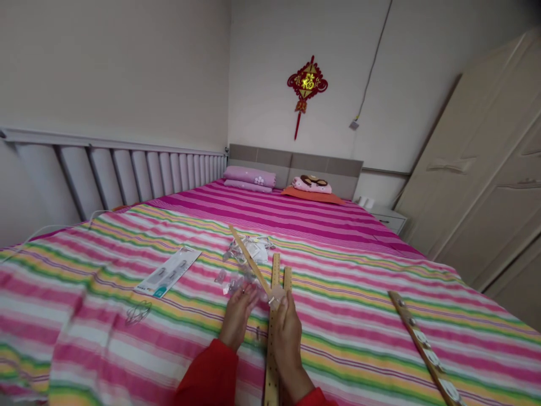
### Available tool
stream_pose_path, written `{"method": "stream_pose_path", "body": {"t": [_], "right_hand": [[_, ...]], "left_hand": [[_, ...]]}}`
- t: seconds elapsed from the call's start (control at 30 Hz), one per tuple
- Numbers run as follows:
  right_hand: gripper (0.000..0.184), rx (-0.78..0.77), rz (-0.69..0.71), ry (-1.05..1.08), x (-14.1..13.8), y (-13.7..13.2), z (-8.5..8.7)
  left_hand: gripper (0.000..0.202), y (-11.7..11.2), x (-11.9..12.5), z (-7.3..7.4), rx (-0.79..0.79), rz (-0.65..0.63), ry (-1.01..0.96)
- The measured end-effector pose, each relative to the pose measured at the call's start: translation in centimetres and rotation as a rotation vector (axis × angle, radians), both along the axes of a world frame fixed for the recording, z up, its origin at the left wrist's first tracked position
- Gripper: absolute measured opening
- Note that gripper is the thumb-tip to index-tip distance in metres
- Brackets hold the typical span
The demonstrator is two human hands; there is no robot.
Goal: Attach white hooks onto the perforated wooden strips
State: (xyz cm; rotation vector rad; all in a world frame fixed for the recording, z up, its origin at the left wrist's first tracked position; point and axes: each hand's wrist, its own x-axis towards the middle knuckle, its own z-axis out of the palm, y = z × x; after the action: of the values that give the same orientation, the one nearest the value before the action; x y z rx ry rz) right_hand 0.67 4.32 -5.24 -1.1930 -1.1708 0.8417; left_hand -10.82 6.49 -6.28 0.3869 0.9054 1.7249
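Observation:
My right hand pinches a small clear round piece with a bit of metal at its edge, possibly an adhesive hook. Just left of it, my left hand has its fingers stretched and slightly apart beside small clear plastic pieces. Perforated wooden strips lie beneath and beside my right hand. A thin wooden strip slants from the clear piece towards a pile of clear packets. Whether my fingers touch that strip is hard to make out.
A striped sheet covers the bed. At left lie a printed package card and a tangle of thin wire. A wooden strip with white round pieces lies at right. Folded bedding rests by the headboard.

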Motion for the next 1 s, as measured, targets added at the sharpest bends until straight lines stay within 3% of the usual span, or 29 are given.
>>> {"method": "stream_pose_path", "body": {"t": [0.13, 0.33, 0.57, 0.7, 1.0], "right_hand": [[0.063, -0.039, 0.008, -0.046, 0.8, 0.0, -0.1], [0.062, -0.073, 0.038, -0.013, 1.0, -0.6, -0.7], [0.056, -0.079, 0.028, 0.036, 1.8, -1.4, -1.0], [0.058, -0.118, 0.057, 0.043, 2.6, -1.5, -1.4], [0.057, -0.130, 0.073, 0.074, 2.3, -3.5, -1.5]], "left_hand": [[0.034, 1.1, -1.0, 0.4, -0.002, -0.008, 0.163], [0.046, 2.9, -1.2, 1.6, -0.007, 0.066, 0.191], [0.028, 3.6, -2.5, 0.4, -0.018, 0.071, 0.162], [0.030, 3.5, -3.6, 0.3, -0.082, 0.062, 0.199], [0.042, 5.0, -3.2, 1.5, -0.149, 0.182, 0.594]]}}
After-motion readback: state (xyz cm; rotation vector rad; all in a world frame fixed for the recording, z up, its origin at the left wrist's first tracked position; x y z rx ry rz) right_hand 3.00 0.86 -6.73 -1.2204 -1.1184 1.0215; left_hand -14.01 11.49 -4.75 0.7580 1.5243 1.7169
